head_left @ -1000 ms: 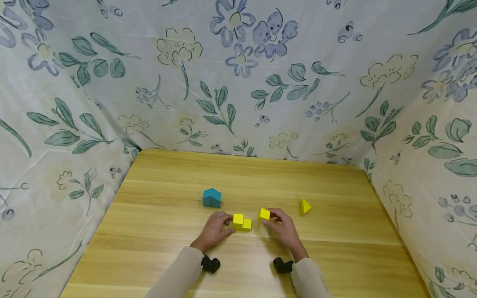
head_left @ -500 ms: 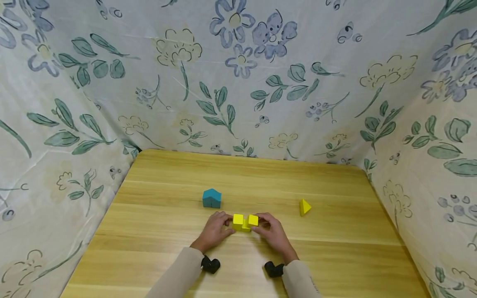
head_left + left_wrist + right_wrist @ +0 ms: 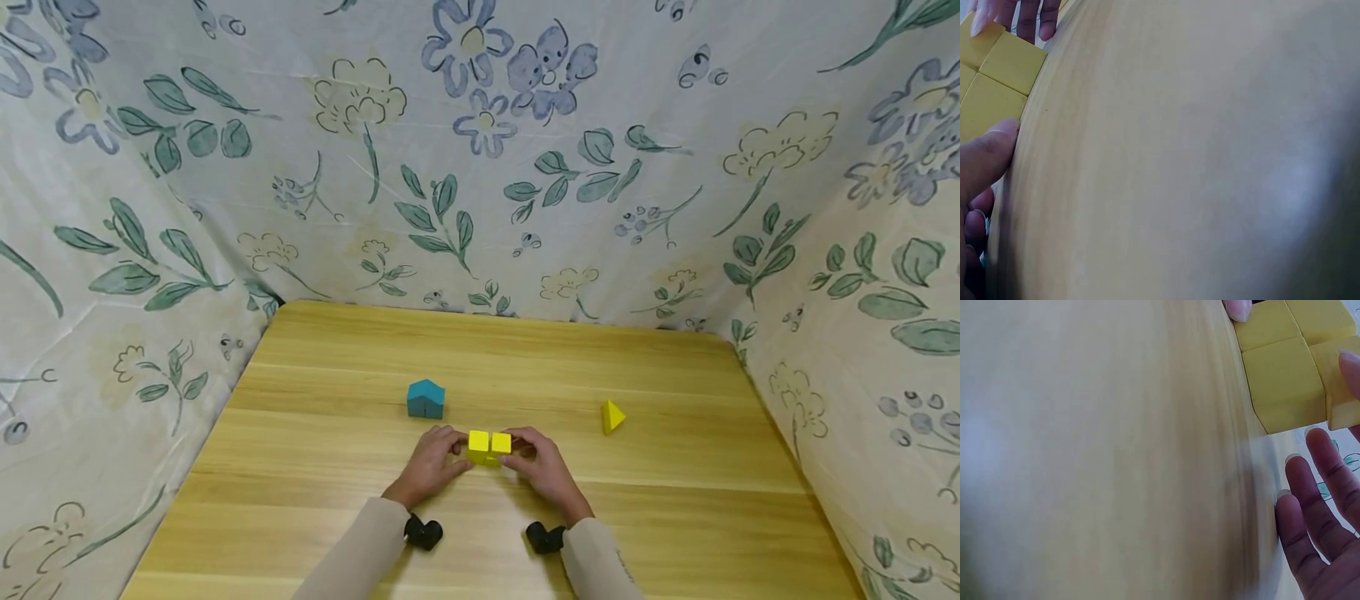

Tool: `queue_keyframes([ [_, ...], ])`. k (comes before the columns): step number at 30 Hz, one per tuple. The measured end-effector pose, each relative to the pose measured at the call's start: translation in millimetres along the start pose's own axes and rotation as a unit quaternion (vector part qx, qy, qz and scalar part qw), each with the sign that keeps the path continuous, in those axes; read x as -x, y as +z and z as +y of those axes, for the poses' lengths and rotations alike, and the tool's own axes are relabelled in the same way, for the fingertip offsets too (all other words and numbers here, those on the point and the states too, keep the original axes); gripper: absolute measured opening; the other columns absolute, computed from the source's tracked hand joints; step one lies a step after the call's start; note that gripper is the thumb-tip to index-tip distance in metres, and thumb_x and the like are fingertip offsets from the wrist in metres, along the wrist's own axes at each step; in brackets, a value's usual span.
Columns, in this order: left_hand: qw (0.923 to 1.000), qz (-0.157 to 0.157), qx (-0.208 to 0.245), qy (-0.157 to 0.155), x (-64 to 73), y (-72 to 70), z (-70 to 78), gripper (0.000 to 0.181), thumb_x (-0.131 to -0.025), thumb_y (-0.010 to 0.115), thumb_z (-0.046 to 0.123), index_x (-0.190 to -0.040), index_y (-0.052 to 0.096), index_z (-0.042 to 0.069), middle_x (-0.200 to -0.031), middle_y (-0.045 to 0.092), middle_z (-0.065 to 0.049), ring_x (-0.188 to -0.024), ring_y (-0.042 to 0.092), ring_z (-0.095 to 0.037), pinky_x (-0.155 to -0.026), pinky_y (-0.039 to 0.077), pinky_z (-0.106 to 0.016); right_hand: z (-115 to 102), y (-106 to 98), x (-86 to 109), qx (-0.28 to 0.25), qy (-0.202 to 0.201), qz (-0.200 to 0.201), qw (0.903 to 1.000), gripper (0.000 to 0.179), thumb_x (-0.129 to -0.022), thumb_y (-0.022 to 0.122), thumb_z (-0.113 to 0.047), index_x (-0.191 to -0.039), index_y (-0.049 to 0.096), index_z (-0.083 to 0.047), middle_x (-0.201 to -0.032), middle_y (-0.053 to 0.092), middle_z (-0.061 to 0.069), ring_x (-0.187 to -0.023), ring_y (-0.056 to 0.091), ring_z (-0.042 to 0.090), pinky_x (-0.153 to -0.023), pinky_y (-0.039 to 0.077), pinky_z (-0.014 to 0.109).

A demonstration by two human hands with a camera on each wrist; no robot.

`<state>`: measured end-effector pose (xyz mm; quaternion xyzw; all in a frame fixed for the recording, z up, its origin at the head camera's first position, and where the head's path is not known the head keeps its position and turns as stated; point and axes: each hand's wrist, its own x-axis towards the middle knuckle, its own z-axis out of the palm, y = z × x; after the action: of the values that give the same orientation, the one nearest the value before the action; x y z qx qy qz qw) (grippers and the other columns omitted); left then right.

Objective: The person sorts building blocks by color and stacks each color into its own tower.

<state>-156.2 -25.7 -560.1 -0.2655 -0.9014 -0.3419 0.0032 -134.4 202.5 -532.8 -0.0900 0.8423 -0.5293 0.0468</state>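
Observation:
Yellow cubes stand two below and two above, close together between my hands at the middle of the table. My left hand [image 3: 431, 462] is at the left side, its thumb [image 3: 999, 140] pressed on the front of the lower left cube [image 3: 991, 106]. Between thumb and fingers, my right hand [image 3: 546, 467] pinches the upper right cube [image 3: 501, 442], which sits over the lower right cube [image 3: 1288, 387] and beside the upper left cube [image 3: 478, 442]. The right hand's other fingers [image 3: 1316, 494] spread loosely beside the cubes. From the head, the lower cubes are mostly hidden.
A blue house-shaped block form [image 3: 426, 400] with a seam down its front stands behind my left hand. Farther right lies a yellow triangular block [image 3: 612, 417]. Flowered cloth [image 3: 495, 233] encloses the back and sides of the wooden table [image 3: 337, 350].
My right hand has carried its cube leftward and down onto the lower right cube, next to the upper left one. The left hand has stayed in place.

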Motion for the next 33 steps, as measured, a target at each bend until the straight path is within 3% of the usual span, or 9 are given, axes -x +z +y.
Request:
queue_keyframes([
  [14,1.0,-0.002,-0.003,0.0,0.2,1.3,-0.6,0.033,-0.085,0.075,0.025,-0.109,0.064,0.007,-0.084,0.048,0.007,-0.081,0.041,-0.011,-0.077,0.036,-0.031,0.5,2.3,-1.5,-0.008,-0.015,-0.01,0.9998,0.033,-0.086,0.073,-0.013,-0.117,0.065,-0.007,-0.109,0.064,0.007,-0.097,0.06,0.023,-0.086,0.047,0.039],
  [33,1.0,-0.002,0.004,-0.006,0.0,1.8,-1.5,0.032,-0.085,0.074,0.025,-0.11,0.064,0.007,-0.084,0.048,0.008,-0.082,0.041,-0.011,-0.078,0.036,-0.032,2.4,5.2,-0.5,-0.024,0.006,-0.008,0.9997,0.034,-0.085,0.074,-0.013,-0.117,0.065,-0.008,-0.107,0.065,0.007,-0.097,0.059,0.023,-0.086,0.045,0.035],
])
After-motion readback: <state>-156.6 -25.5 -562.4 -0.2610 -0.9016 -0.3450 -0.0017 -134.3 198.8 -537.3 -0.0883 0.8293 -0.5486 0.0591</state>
